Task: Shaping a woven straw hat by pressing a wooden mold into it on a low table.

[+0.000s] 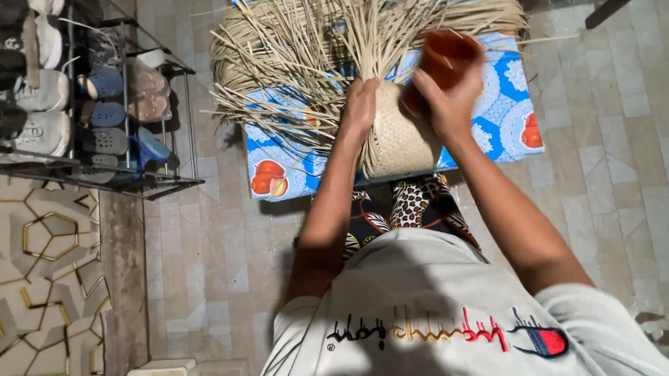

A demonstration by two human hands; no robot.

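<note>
A pale tiled floor (224,238) carries everything here. A blue patterned cloth (508,120) with red fruit prints lies spread on it, and a heap of dry straw strips (298,39) rests across the cloth's far end. At the left a metal shoe rack (135,182) stands on the floor, beside a geometric-patterned mat (38,284).

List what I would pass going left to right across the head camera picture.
Metal shoe rack with sandals and sneakers → left hand → pale woven straw basket → right hand holding a blurred reddish-brown object → blue patterned cloth edge.
</note>
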